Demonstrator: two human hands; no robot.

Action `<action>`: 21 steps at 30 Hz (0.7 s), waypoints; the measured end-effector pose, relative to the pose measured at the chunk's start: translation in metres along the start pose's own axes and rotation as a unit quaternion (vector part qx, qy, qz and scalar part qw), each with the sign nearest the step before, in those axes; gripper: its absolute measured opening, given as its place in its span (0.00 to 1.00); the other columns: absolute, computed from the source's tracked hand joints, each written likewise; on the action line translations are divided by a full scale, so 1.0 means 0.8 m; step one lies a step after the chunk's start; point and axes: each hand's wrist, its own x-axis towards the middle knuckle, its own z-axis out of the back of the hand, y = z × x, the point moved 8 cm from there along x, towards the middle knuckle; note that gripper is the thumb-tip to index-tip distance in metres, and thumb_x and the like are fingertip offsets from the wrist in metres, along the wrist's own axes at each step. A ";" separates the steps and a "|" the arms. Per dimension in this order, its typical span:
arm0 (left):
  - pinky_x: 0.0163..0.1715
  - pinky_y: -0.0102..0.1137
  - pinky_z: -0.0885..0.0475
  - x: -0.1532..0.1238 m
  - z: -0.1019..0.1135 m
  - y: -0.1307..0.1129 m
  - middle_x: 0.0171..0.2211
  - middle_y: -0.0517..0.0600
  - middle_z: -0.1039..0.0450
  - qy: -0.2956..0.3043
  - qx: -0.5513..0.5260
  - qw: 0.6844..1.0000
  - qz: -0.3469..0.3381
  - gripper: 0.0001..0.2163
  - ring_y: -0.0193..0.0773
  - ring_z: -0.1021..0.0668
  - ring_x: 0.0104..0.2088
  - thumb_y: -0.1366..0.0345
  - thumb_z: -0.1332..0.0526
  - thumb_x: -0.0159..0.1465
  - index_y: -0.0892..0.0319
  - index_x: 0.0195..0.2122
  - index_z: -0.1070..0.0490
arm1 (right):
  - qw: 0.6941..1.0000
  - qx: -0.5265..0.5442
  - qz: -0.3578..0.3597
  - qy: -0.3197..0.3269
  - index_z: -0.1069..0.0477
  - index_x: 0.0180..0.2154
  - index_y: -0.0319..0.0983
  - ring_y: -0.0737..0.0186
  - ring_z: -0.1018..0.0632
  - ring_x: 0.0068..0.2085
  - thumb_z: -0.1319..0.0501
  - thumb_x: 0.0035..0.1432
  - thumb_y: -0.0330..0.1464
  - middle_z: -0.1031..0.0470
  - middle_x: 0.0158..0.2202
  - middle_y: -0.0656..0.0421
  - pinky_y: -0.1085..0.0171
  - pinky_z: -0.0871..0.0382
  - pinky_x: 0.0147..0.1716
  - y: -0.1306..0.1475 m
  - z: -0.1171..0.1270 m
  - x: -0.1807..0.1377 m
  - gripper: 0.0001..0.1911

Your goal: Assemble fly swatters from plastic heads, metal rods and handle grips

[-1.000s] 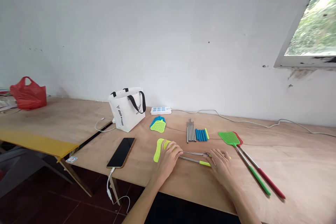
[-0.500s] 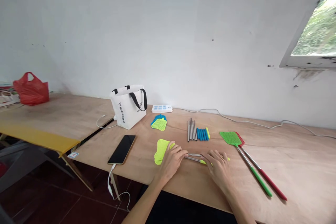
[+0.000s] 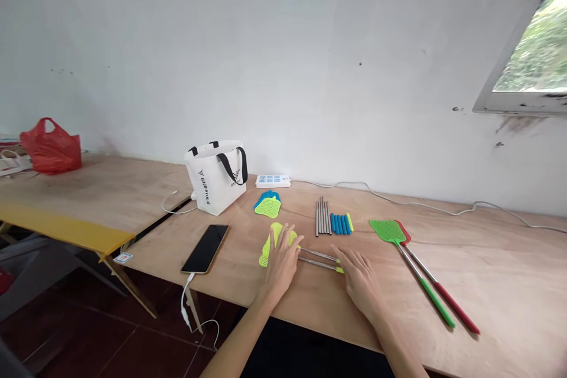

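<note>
My left hand lies flat, fingers stretched, on two yellow-green fly-swatter heads near the table's front edge. Two thin metal rods run from those heads to the right. My right hand rests flat over their yellow grip ends, fingertips touching them. Both hands press down on the parts rather than wrap round them. The wooden table carries everything.
Behind my hands lie a blue and a yellow swatter head, a bundle of metal rods with blue grips, and a green and a red swatter. A phone, white tote bag, power strip and red bag lie to the left.
My hands have drawn closer together and slid left with the two yellow swatters. The right hand now covers more of the grips, and the left lies further over the heads.
</note>
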 end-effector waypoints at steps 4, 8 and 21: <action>0.65 0.64 0.47 -0.006 -0.008 0.009 0.58 0.55 0.31 0.008 -0.001 1.000 0.017 0.13 0.52 0.34 0.65 0.74 0.47 0.70 0.55 0.50 0.29 | 1.000 0.012 -0.003 0.012 0.27 0.54 0.48 0.52 0.26 0.56 0.49 0.71 0.33 0.26 0.57 0.55 0.50 0.33 0.55 0.001 -0.002 -0.003 0.16; 0.58 0.52 0.32 -0.002 -0.005 -0.001 0.49 0.54 0.26 0.007 -0.077 0.997 0.024 0.10 0.48 0.26 0.53 0.71 0.46 0.70 0.55 0.45 0.27 | 0.999 -0.001 -0.009 0.036 0.25 0.43 0.47 0.51 0.24 0.51 0.45 0.71 0.38 0.25 0.53 0.55 0.51 0.30 0.51 0.007 -0.005 -0.002 0.10; 0.22 0.30 0.42 -0.013 0.062 -0.078 0.13 0.45 0.42 0.147 -0.416 0.897 0.020 0.32 0.32 0.36 0.17 0.45 0.52 0.73 0.57 0.14 0.36 | 0.973 0.223 -0.050 0.028 0.27 0.44 0.45 0.58 0.18 0.41 0.50 0.73 0.41 0.19 0.41 0.58 0.64 0.27 0.40 0.010 0.016 0.005 0.14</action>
